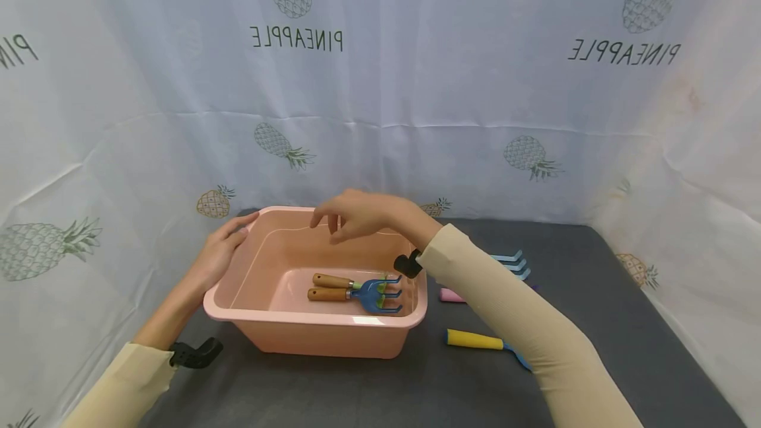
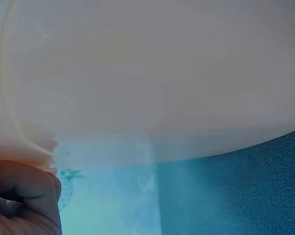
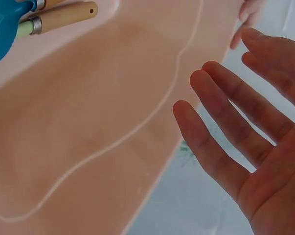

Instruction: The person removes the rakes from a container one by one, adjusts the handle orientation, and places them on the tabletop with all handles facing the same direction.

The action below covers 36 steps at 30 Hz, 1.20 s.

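Observation:
A pink plastic basin [image 1: 321,339] stands on the dark table. My left hand [image 1: 217,253] holds its left rim; in the left wrist view the fingers [image 2: 27,181] bend at the rim, beside the pale wall. Over the basin's far side hovers my right hand [image 1: 365,213], empty, its fingers loosely bent and spread apart in the right wrist view. On the basin floor lies a blue hand rake [image 1: 371,296] with a wooden handle. It partly covers a second wooden-handled tool [image 1: 331,281] with a green head.
To the right of the basin lie a yellow-handled tool [image 1: 475,339] with a blue end, a pink handle [image 1: 452,295] and light-blue rake prongs [image 1: 517,265], all partly hidden by my right sleeve. A pineapple-print cloth [image 1: 380,84] hangs behind and at both sides of the table.

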Tool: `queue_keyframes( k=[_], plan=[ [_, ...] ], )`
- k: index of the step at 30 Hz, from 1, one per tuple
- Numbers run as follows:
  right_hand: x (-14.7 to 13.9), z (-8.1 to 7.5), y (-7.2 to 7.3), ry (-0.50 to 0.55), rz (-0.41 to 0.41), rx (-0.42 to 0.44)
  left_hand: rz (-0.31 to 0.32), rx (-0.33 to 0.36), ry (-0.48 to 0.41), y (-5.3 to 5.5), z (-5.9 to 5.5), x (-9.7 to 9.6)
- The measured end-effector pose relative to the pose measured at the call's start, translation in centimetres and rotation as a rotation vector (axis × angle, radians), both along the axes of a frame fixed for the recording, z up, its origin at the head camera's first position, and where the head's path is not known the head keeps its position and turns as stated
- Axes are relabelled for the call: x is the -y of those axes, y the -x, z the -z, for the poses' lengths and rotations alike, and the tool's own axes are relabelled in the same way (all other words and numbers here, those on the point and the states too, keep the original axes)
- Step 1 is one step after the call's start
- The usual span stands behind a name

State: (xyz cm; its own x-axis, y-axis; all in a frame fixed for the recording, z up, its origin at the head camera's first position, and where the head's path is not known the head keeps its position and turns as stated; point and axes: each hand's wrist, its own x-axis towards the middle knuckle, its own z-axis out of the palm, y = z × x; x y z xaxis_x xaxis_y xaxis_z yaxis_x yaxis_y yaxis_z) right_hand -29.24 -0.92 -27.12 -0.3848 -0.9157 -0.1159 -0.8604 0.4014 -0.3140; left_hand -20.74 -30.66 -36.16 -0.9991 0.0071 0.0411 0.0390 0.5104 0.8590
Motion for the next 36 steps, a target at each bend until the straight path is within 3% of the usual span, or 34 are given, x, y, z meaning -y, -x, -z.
queue_keyframes(
  k=[7,15,27,36],
  plan=[
    [2.0,2.1,0.9,-0.062,0.014,0.021,-0.008,-0.004,0.022,0.2,0.0,0.0],
    [3.2,4.9,1.4,-0.103,0.085,0.164,-0.015,-0.012,0.032,0.2,-0.1,-0.2],
    [4.3,6.6,1.1,-0.130,0.116,0.301,-0.010,-0.020,0.024,0.2,-0.2,-0.4],
    [4.4,8.8,1.1,-0.220,0.162,0.371,-0.009,-0.005,0.009,0.0,0.0,-0.3]
  ],
)
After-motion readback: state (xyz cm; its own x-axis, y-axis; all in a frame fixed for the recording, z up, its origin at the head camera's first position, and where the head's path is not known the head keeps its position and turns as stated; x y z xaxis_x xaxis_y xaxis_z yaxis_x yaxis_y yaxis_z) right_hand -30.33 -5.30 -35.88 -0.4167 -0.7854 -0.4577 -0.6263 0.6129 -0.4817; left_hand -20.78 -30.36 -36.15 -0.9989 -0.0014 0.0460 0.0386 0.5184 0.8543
